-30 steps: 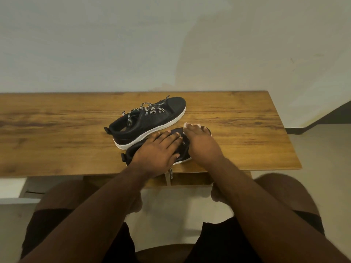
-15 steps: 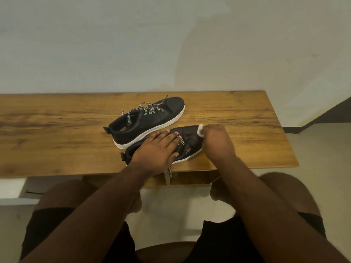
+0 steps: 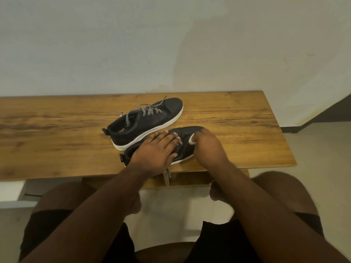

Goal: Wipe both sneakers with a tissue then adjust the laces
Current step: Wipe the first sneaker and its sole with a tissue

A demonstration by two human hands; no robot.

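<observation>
Left hand [image 3: 153, 151] flat, fingers straight, pressing the near black white-soled sneaker [image 3: 187, 138] at the wooden worktop's [image 3: 57, 133] front edge. Right hand [image 3: 208, 147] pinches white tissue [image 3: 191, 139] on its toe. Second black sneaker [image 3: 150, 122] just behind.

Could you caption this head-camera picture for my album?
Left hand steadies near sneaker; right hand wipes it with tissue.

A wooden tabletop [image 3: 57, 130] with dark grain streaks runs across the scene from the left edge to a right end, its far edge against a pale plastered wall [image 3: 133, 44]. Beneath its near edge sits a wooden under-frame [image 3: 190, 178], and a light tiled floor [image 3: 313, 149] spreads to the right, where a dark skirting strip [image 3: 334, 109] slants along the wall.
</observation>
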